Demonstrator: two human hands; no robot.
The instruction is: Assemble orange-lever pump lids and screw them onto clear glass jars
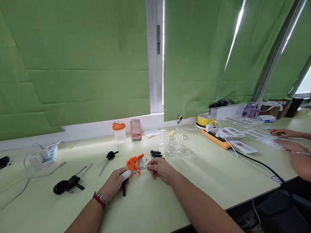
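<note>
My left hand (115, 183), with white tape on the thumb and a bracelet at the wrist, grips a tool with a black handle (124, 188) and a thin metal rod (139, 170). The rod points right. At its tip my right hand (158, 168) is pinched; what is between the fingertips is too small to make out. Just behind the rod lie several orange hook-shaped pieces (135, 161) and small metal pins (142, 162). Black ribbed pieces (156, 153) lie beyond my right hand. To the left are black-handled tools with metal rods (71, 183) and another one (110, 155).
Upturned glass jars (171, 146) and an orange-lidded cup (119, 131) stand toward the wall. An orange power strip (216, 139) lies at right, near another person's hands (288, 141) and flat packets. Cables and a white power strip (48, 157) lie left.
</note>
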